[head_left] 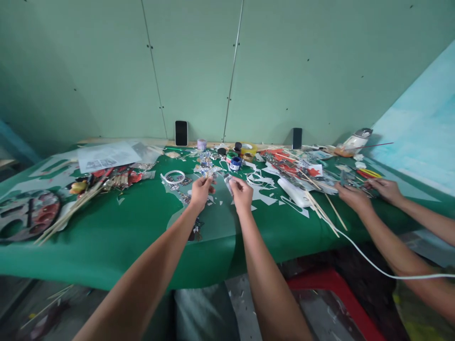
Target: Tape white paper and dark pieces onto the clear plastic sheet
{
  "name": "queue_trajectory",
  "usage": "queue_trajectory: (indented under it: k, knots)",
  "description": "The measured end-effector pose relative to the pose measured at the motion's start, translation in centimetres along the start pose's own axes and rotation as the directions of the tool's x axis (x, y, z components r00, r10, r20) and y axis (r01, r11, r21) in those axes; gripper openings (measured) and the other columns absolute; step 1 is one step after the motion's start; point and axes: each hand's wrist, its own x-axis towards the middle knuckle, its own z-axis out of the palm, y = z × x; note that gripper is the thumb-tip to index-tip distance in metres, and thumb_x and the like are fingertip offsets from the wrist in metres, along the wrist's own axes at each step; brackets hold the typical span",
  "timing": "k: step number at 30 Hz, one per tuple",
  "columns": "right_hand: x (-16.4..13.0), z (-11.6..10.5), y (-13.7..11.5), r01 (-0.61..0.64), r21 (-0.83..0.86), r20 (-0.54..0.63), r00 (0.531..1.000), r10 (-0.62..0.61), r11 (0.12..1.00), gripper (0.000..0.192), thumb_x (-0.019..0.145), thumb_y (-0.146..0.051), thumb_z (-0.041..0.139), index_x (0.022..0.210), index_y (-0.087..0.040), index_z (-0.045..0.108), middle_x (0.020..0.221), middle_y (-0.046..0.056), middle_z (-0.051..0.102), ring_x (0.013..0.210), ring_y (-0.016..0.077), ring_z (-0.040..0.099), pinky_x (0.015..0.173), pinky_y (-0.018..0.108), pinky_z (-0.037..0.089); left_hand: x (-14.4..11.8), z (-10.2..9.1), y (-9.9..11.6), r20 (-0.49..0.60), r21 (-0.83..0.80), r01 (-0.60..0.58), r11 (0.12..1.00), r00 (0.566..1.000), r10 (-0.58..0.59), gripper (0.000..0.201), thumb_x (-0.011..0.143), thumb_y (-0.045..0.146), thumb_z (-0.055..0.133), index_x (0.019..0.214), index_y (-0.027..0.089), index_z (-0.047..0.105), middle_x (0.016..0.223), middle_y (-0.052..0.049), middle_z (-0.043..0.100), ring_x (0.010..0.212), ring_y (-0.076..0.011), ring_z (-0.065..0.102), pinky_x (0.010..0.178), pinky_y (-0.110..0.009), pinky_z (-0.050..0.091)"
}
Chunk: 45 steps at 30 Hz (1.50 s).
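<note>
Over the green-covered table, my left hand is closed in a pinch, its fingertips on something small that I cannot make out. A short gap away, my right hand pinches a small shiny greyish strip, perhaps plastic or foil. Under both hands lies a translucent sheet with small dark and shiny bits on it. A white ring-shaped roll rests left of my left hand. Just beyond my hands stand a blue paint jar and a green paint jar.
Thin wooden sticks and a paint palette lie at left. White paper scraps, a white glue gun with a cord, and more sticks lie at right. Two phones lean against the wall. A co-worker's hands work at far right.
</note>
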Motion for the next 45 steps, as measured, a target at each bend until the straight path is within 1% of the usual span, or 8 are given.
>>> queue_trajectory:
  k: [5, 12, 19, 23, 27, 35, 39, 45]
  knots:
    - [-0.2, 0.4, -0.7, 0.068, -0.144, 0.142, 0.989, -0.047, 0.987, 0.040, 0.074, -0.047, 0.062, 0.093, -0.015, 0.076, 0.066, 0.003, 0.065, 0.061, 0.0158, 0.056, 0.060, 0.028, 0.046, -0.1, -0.2, -0.4, -0.032, 0.111, -0.036, 0.993, 0.999, 0.039, 0.035, 0.074, 0.045, 0.070, 0.059, 0.015, 0.059, 0.042, 0.003, 0.051, 0.041, -0.0090, 0.046, 0.045, -0.021, 0.035]
    - [-0.2, 0.7, -1.0, -0.027, -0.106, 0.141, 0.989, 0.042, 0.994, 0.046, 0.073, -0.043, 0.063, 0.110, -0.015, 0.065, 0.054, -0.005, 0.052, 0.048, 0.0133, 0.047, 0.052, 0.027, 0.040, -0.3, -0.3, -0.1, -0.007, 0.168, -0.063, 0.984, 0.998, 0.065, 0.042, 0.072, 0.050, 0.070, 0.053, 0.017, 0.055, 0.044, 0.001, 0.053, 0.043, -0.0098, 0.046, 0.049, -0.022, 0.036]
    - [0.0, 0.7, -0.4, -0.006, -0.080, 0.132, 0.991, 0.016, 0.997, 0.038, 0.073, -0.045, 0.066, 0.099, -0.016, 0.069, 0.055, -0.005, 0.051, 0.052, 0.0127, 0.048, 0.054, 0.026, 0.041, -0.1, -0.3, -0.2, -0.015, 0.157, -0.076, 0.985, 0.997, 0.080, 0.032, 0.072, 0.043, 0.070, 0.057, 0.016, 0.060, 0.045, 0.002, 0.052, 0.044, -0.0097, 0.046, 0.050, -0.022, 0.037]
    - [0.2, 0.3, -0.1, -0.086, 0.127, -0.011, 0.996, 0.088, 0.988, 0.045, 0.075, -0.053, 0.061, 0.103, -0.018, 0.062, 0.060, -0.004, 0.054, 0.049, 0.0122, 0.052, 0.045, 0.024, 0.040, 0.1, -0.2, -0.2, -0.028, 0.127, -0.074, 0.989, 0.997, 0.079, 0.030, 0.074, 0.043, 0.067, 0.062, 0.016, 0.062, 0.047, 0.002, 0.051, 0.044, -0.0095, 0.046, 0.050, -0.022, 0.038]
    - [0.4, -0.2, 0.1, -0.131, 0.262, -0.207, 0.960, 0.188, 0.956, 0.048, 0.078, -0.056, 0.056, 0.111, -0.020, 0.052, 0.067, -0.003, 0.057, 0.047, 0.0122, 0.056, 0.041, 0.022, 0.041, 0.3, -0.2, -0.3, -0.027, 0.109, -0.073, 0.991, 0.997, 0.077, 0.029, 0.072, 0.041, 0.069, 0.061, 0.016, 0.061, 0.046, 0.002, 0.051, 0.044, -0.0093, 0.047, 0.049, -0.022, 0.038]
    - [0.6, -0.2, 0.0, -0.164, 0.164, -0.151, 0.970, 0.189, 0.973, 0.037, 0.083, -0.046, 0.048, 0.103, -0.017, 0.060, 0.084, 0.007, 0.067, 0.055, 0.0138, 0.062, 0.044, 0.022, 0.045, 0.4, -0.2, -0.5, 0.007, 0.074, -0.089, 0.993, 0.996, 0.088, 0.028, 0.069, 0.040, 0.073, 0.067, 0.016, 0.061, 0.051, 0.003, 0.056, 0.045, -0.0083, 0.048, 0.049, -0.021, 0.039]
    - [0.6, -0.2, 0.1, -0.171, 0.138, -0.142, 0.971, 0.190, 0.976, 0.043, 0.085, -0.044, 0.045, 0.116, -0.017, 0.056, 0.084, 0.005, 0.065, 0.057, 0.0141, 0.063, 0.046, 0.023, 0.046, 0.4, 0.0, -0.4, 0.015, 0.045, -0.070, 0.997, 0.998, 0.069, 0.033, 0.072, 0.046, 0.070, 0.080, 0.016, 0.057, 0.067, -0.001, 0.067, 0.043, -0.0078, 0.051, 0.046, -0.021, 0.039]
    - [0.7, -0.5, 0.9, -0.165, 0.147, -0.157, 0.970, 0.187, 0.975, 0.053, 0.083, -0.038, 0.046, 0.131, -0.017, 0.047, 0.091, 0.005, 0.061, 0.055, 0.0122, 0.061, 0.048, 0.023, 0.046, 0.4, 0.0, -0.6, -0.003, 0.054, -0.060, 0.997, 0.998, 0.060, 0.029, 0.076, 0.040, 0.069, 0.082, 0.016, 0.054, 0.071, -0.003, 0.070, 0.043, -0.0073, 0.052, 0.047, -0.021, 0.040]
